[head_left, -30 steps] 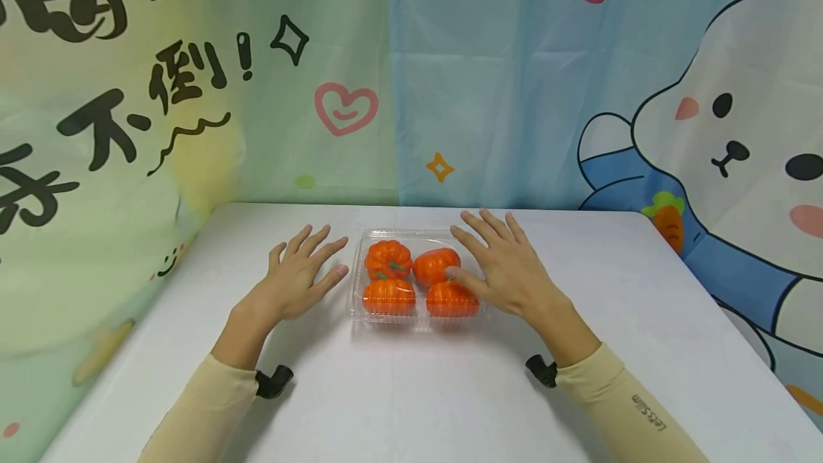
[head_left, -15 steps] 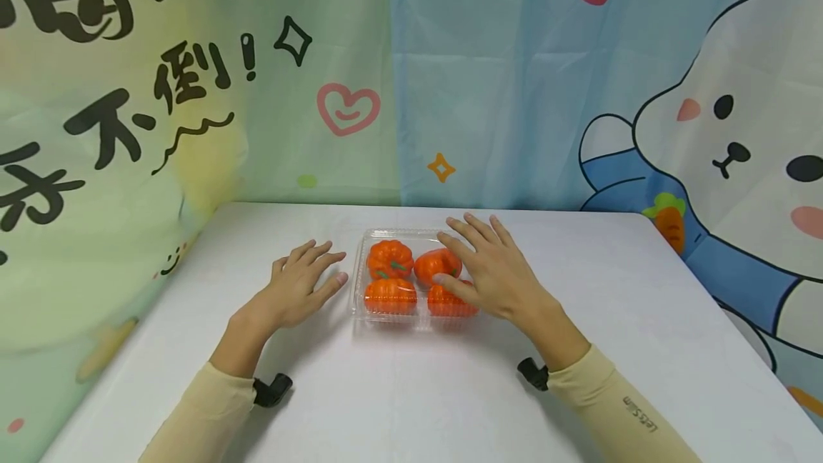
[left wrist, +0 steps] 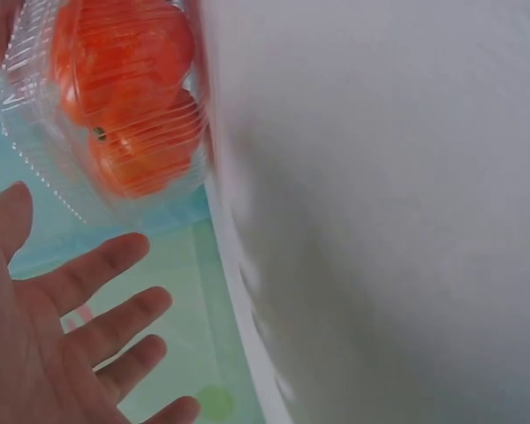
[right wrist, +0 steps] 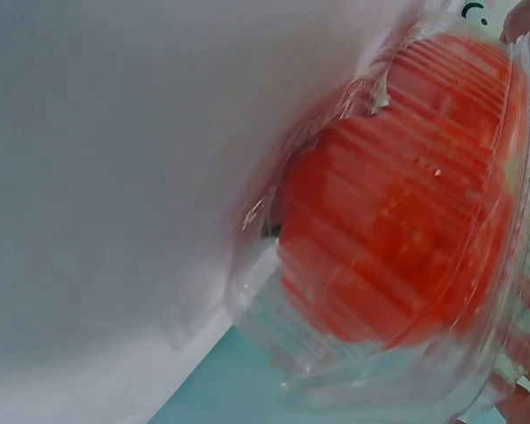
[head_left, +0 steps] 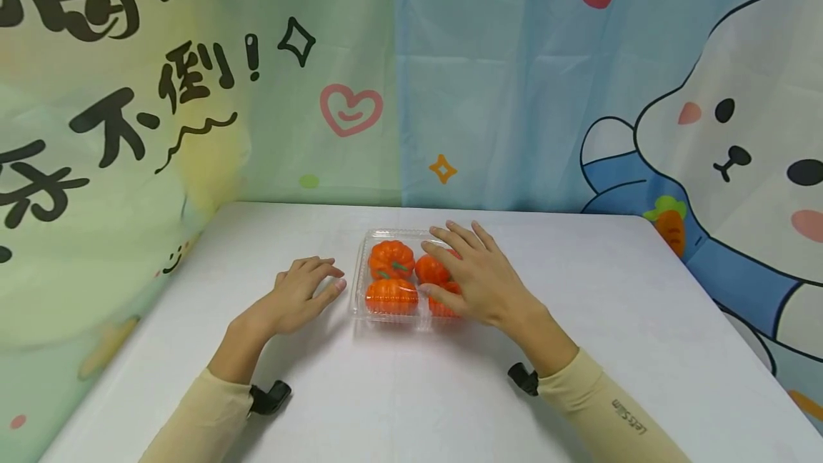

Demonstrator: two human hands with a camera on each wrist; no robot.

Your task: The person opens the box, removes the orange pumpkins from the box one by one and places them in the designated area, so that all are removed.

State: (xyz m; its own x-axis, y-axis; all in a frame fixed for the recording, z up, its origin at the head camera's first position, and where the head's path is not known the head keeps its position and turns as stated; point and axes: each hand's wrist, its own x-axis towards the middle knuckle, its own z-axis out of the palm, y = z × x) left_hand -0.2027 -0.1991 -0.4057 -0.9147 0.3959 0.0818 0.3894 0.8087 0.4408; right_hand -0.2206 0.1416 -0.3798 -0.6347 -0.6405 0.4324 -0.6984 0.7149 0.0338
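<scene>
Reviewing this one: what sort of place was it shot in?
Probably an indoor spot set up for recording: a printed cartoon backdrop stands behind a plain white table, and small black devices show at both cuffs. The wider room isn't visible.

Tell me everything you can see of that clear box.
The box is see-through, apparently plastic, with ribbed walls and a rim. It sits flat on the white table, holding four orange vegetables; whether it's closed is unclear. The left hand is apart from it; the right hand is over its right side, contact unclear.
</scene>
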